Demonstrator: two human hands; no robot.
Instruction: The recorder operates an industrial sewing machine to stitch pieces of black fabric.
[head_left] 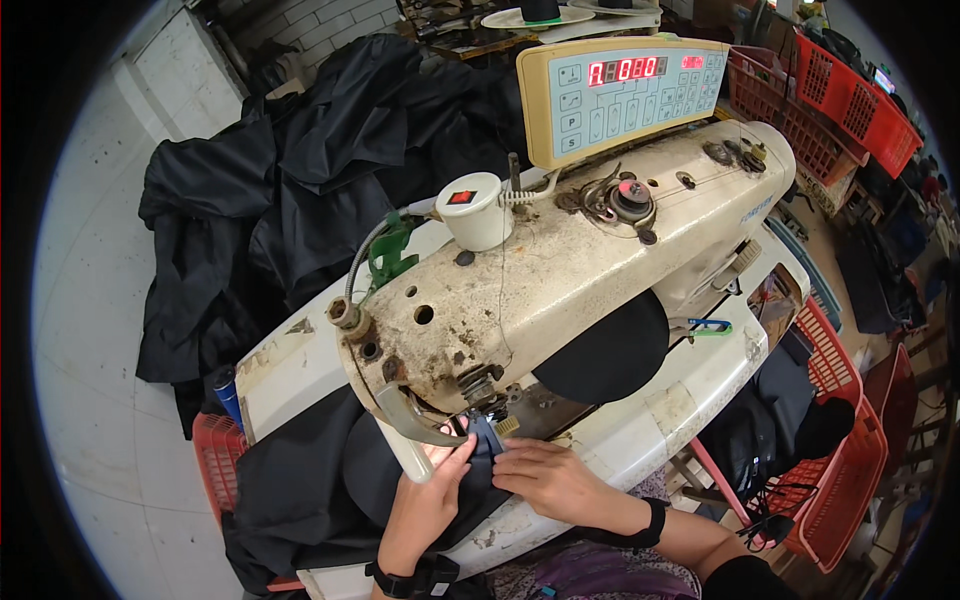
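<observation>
Under the head of a worn cream sewing machine (560, 265) lies dark fabric, with a narrow navy strip (484, 438) running up to the lit needle area. My left hand (430, 500) grips the fabric just left of the strip, thumb and fingers close to the presser foot. On the strip's right side, my right hand (550, 482) has its fingers bent together on the fabric edge. The needle tip is hidden behind the machine's fittings. A curved metal lever (412, 418) hangs just above my left fingers. Black fabric (300, 490) spreads over the bed to the left.
A control panel (625, 100) with red digits stands on the machine. Behind it is a heap of black cloth (300, 180). A rounded black piece (605, 350) lies beneath the machine arm, beside small snips (705, 327). Red plastic baskets (835, 480) flank the right side.
</observation>
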